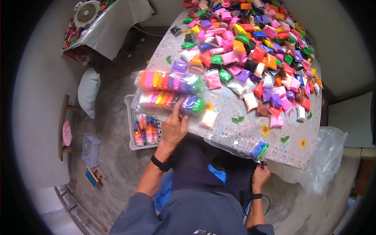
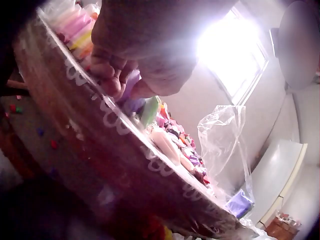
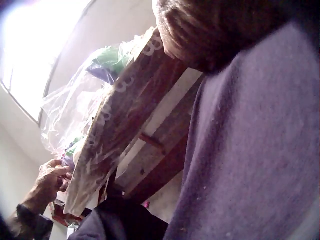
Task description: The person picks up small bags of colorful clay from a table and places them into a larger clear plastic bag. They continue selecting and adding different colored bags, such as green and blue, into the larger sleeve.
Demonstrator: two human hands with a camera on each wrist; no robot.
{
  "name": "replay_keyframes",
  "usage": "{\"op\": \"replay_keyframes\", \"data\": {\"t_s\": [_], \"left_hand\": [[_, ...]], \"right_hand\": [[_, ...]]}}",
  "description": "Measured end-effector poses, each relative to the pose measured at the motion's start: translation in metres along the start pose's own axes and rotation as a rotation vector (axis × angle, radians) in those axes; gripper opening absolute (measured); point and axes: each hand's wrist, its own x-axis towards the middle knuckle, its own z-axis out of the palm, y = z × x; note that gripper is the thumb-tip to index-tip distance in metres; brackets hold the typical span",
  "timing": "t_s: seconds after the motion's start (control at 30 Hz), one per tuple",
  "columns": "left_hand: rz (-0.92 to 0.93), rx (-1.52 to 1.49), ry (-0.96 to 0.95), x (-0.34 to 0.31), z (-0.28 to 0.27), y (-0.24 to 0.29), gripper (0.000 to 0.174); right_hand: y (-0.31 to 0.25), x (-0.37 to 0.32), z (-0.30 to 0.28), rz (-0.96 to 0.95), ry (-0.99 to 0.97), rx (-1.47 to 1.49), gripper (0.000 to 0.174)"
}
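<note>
My left hand (image 1: pixel 174 127) reaches to the near edge of the table. Its index finger lies on the nearer row of small coloured packets (image 1: pixel 158 98), wrapped in clear plastic. Behind that row lies a second wrapped row (image 1: pixel 166 80). In the left wrist view the left hand (image 2: pixel 127 65) is dark against the window, with a purple packet (image 2: pixel 132 82) by its thumb. At the table's front edge my right hand (image 1: pixel 260 175) pinches the rim of a clear plastic bag (image 1: pixel 229 145). Inside the bag's right end are a blue packet (image 1: pixel 258 149) and a green one.
Loose coloured packets (image 1: pixel 250 51) heap over the back of the table. A cream packet (image 1: pixel 208 119) lies right of the rows. Under the table's left edge a white basket (image 1: pixel 132 145) holds more packet rows. A large clear bag (image 1: pixel 323 160) hangs off the right corner.
</note>
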Motion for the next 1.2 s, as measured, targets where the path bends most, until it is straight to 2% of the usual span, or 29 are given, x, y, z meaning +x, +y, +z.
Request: {"op": "replay_keyframes", "data": {"t_s": [0.3, 0.43, 0.7, 0.8, 0.83, 0.9, 1.03, 1.1, 1.2], "left_hand": [[0.002, -0.001, 0.01, 0.0, 0.005, 0.003, 0.069], [0.011, -0.045, 0.011, -0.001, 0.011, -0.002, 0.069], [0.005, -0.012, 0.037, -0.003, 0.02, -0.012, 0.07], [0.031, -0.013, 0.035, -0.002, 0.018, -0.01, 0.071], [0.054, -0.002, 0.03, 0.0, 0.013, -0.006, 0.071], [-0.001, -0.019, -0.009, -0.001, 0.007, 0.0, 0.068], [-0.027, -0.097, -0.001, -0.002, 0.002, 0.003, 0.065], [-0.019, -0.107, 0.002, -0.002, 0.0, 0.001, 0.064], [-0.04, -0.117, 0.053, -0.002, 0.002, 0.005, 0.058]], "right_hand": [[0.013, 0.001, 0.002, -0.056, 0.036, -0.074, 0.022], [0.007, 0.001, 0.0, 0.012, 0.035, -0.024, 0.034], [0.005, -0.001, -0.002, 0.087, -0.003, 0.032, 0.03], [0.005, -0.001, -0.003, -0.006, 0.044, 0.001, 0.029], [0.007, 0.0, -0.001, -0.052, 0.069, 0.001, 0.027], [0.01, 0.0, -0.003, 0.003, -0.004, 0.006, 0.018], [0.006, 0.001, 0.0, -0.006, 0.029, -0.015, 0.019], [0.014, 0.001, 0.003, -0.043, 0.04, 0.021, 0.027], [0.016, 0.002, 0.004, -0.033, 0.035, -0.007, 0.024]]}}
